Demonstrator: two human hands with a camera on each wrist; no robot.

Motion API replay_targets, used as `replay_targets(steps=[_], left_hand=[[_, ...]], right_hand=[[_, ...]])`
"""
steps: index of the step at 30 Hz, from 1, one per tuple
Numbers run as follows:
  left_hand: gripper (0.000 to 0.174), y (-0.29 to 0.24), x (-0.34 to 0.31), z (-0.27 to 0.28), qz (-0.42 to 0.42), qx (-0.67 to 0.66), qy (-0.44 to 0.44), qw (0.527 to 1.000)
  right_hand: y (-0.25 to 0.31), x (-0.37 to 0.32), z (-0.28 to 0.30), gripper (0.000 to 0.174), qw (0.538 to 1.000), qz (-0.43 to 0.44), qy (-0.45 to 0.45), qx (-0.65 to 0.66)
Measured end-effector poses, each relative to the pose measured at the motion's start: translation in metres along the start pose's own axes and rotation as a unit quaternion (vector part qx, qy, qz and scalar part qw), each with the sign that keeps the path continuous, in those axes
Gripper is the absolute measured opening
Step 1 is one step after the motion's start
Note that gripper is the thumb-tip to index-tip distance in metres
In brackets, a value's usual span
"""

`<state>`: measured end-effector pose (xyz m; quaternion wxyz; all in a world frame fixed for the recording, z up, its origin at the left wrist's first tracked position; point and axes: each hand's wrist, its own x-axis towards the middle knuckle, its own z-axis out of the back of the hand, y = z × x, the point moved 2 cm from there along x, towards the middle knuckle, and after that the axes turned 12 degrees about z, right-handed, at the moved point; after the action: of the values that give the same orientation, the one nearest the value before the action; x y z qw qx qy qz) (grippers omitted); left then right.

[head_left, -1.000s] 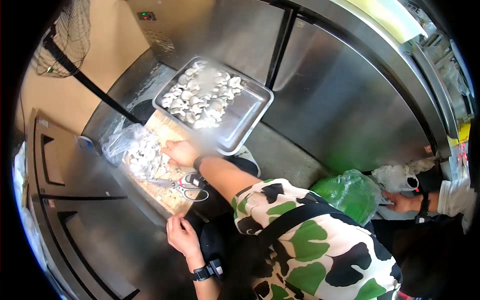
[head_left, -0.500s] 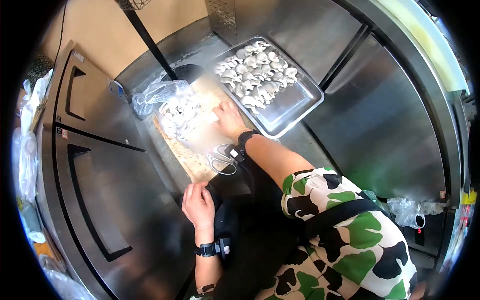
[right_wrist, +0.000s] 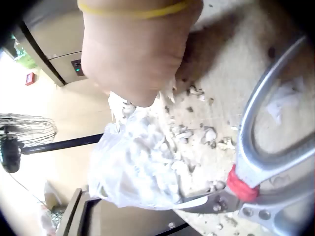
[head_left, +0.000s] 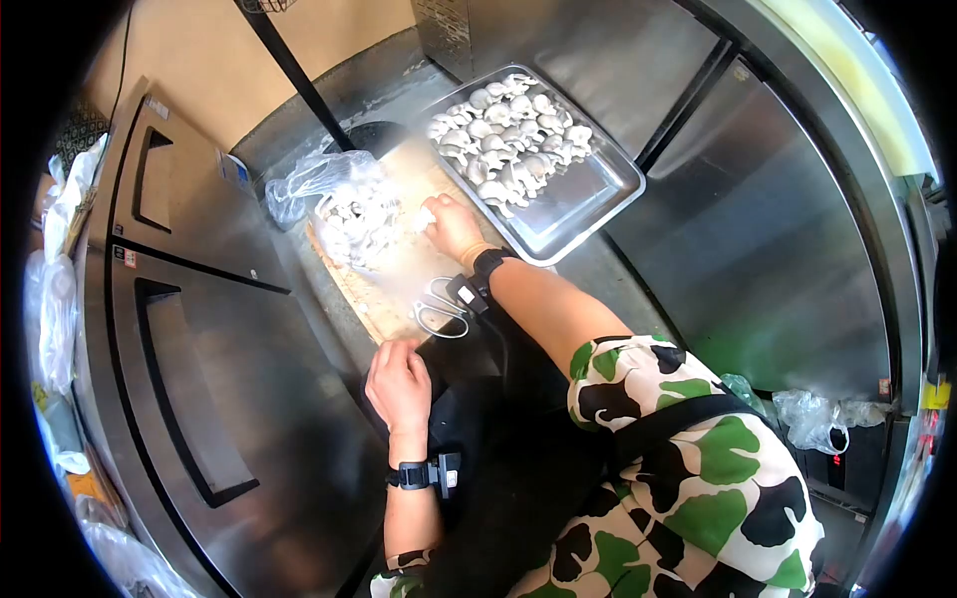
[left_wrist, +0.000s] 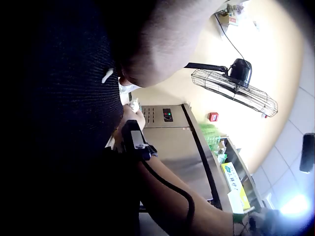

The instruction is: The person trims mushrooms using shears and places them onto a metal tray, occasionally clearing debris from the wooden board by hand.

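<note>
My right hand (head_left: 454, 227) is over the wooden board (head_left: 424, 174), its fingers pinching a pale mushroom (head_left: 424, 218). In the right wrist view the fingers curl downward, and white mushroom (right_wrist: 118, 105) shows beneath them. Beside this hand lies a clear plastic bag (head_left: 317, 181) with trimmed mushrooms (head_left: 359, 224) at its mouth. Silver scissors (right_wrist: 251, 147) with a red band at the pivot lie on the board near the right wrist. My left hand (head_left: 399, 384) hangs loosely curled near the board's front corner, holding nothing.
A metal tray (head_left: 588, 214) of grey-white mushrooms (head_left: 513, 130) stands beyond the board, its near end bare. Steel cabinets (head_left: 219, 369) flank the left side and others (head_left: 768, 229) the right. A black fan pole (head_left: 294, 75) rises behind the bag. Mushroom crumbs (right_wrist: 209, 135) litter the board.
The view has swung, so the board and tray appear further right. My right hand has drawn away from the mushrooms by the bag and now shows a mushroom at its fingertips. The left hand stays loosely curled.
</note>
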<state>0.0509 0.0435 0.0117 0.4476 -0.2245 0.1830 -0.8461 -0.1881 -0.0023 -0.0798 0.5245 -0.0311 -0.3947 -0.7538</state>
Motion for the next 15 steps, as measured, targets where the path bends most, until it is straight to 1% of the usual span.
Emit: replay_targets(steps=[1, 3, 4, 5, 7, 8, 9, 11, 13, 15], left_hand=[[0.008, -0.002, 0.000, 0.001, 0.003, 0.004, 0.002, 1.000], [0.009, -0.004, -0.002, 0.003, 0.012, 0.010, 0.013, 1.000], [0.008, -0.003, -0.003, 0.002, 0.013, 0.008, 0.012, 1.000], [0.008, -0.003, -0.004, 0.003, 0.003, 0.006, 0.002, 1.000], [0.010, -0.004, -0.006, 0.006, 0.011, 0.033, 0.020, 0.999], [0.009, -0.003, -0.006, 0.006, 0.012, 0.039, 0.024, 0.999], [0.008, 0.001, -0.007, 0.004, 0.012, 0.043, 0.035, 0.998], [0.009, 0.015, -0.003, -0.005, 0.059, -0.024, 0.105, 0.992], [0.012, 0.039, 0.008, -0.020, 0.035, -0.130, 0.164, 0.977], [0.017, 0.056, 0.024, -0.037, 0.015, -0.187, 0.219, 0.957]], right_hand=[[-0.002, 0.001, 0.000, 0.022, 0.996, -0.033, -0.030, 0.082], [0.001, 0.001, 0.011, 0.021, 0.961, -0.100, -0.086, 0.241], [0.001, -0.003, 0.017, 0.019, 0.920, -0.138, -0.082, 0.356], [0.008, -0.008, 0.033, 0.018, 0.887, -0.161, -0.072, 0.427], [0.018, -0.028, 0.084, 0.016, 0.806, -0.212, -0.061, 0.549], [0.021, -0.042, 0.118, 0.013, 0.810, -0.207, -0.014, 0.549], [0.015, -0.060, 0.146, 0.014, 0.819, -0.186, 0.010, 0.543], [0.000, -0.110, 0.216, 0.015, 0.790, -0.187, 0.089, 0.577], [-0.010, -0.171, 0.289, 0.016, 0.792, -0.258, 0.109, 0.543], [-0.023, -0.243, 0.345, 0.017, 0.806, -0.333, 0.106, 0.478]])
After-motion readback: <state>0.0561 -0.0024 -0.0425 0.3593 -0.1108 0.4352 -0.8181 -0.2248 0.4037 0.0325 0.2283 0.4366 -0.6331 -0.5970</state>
